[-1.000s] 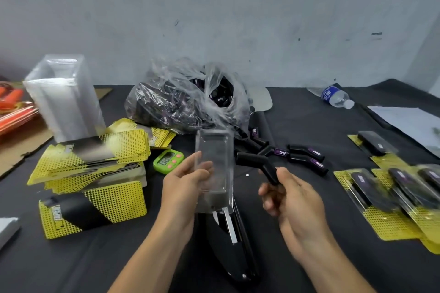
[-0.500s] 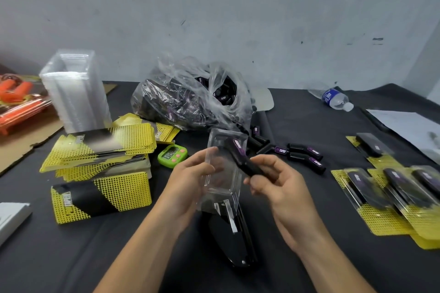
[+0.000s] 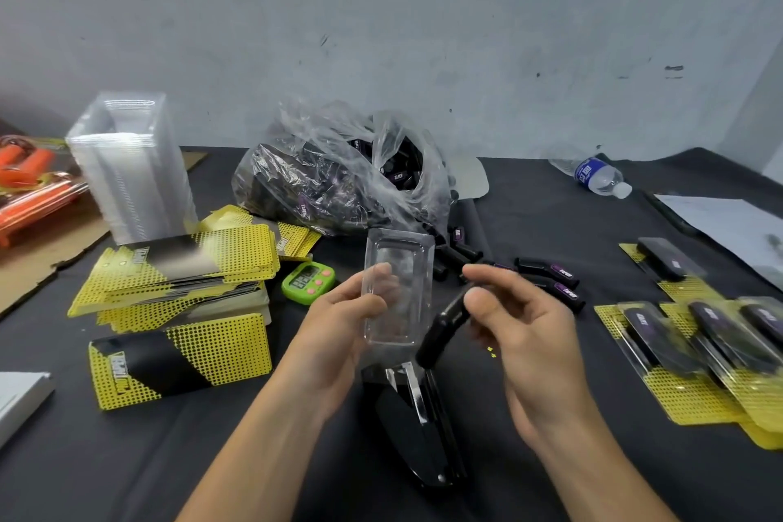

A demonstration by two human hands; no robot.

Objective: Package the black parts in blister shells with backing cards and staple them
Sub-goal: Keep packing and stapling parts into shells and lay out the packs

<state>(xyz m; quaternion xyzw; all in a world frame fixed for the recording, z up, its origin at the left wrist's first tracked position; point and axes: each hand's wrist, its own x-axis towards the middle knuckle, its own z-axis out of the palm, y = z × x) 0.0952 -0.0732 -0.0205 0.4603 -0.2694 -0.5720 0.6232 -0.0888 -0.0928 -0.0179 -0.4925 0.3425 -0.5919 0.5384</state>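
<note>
My left hand (image 3: 339, 322) grips a clear blister shell (image 3: 398, 288) upright over the middle of the table. Just right of the shell, my right hand (image 3: 521, 318) pinches a black part (image 3: 442, 331) by its upper end, the part hanging tilted beside the shell's edge. A black stapler (image 3: 419, 424) lies on the table below both hands. Yellow-and-black backing cards (image 3: 182, 267) are stacked at the left, with one card (image 3: 178, 356) lying in front. Loose black parts (image 3: 546, 271) lie behind my right hand.
A tall stack of clear shells (image 3: 131, 174) stands at back left. A plastic bag of black parts (image 3: 339, 178) sits centre back, a green timer (image 3: 308, 282) beside it. Finished packs (image 3: 699, 343) lie at right, a water bottle (image 3: 597, 176) behind them.
My right hand has drawn the black part out from in front of the shell and turned it, so it now hangs at the shell's right edge. The left hand keeps holding the shell.
</note>
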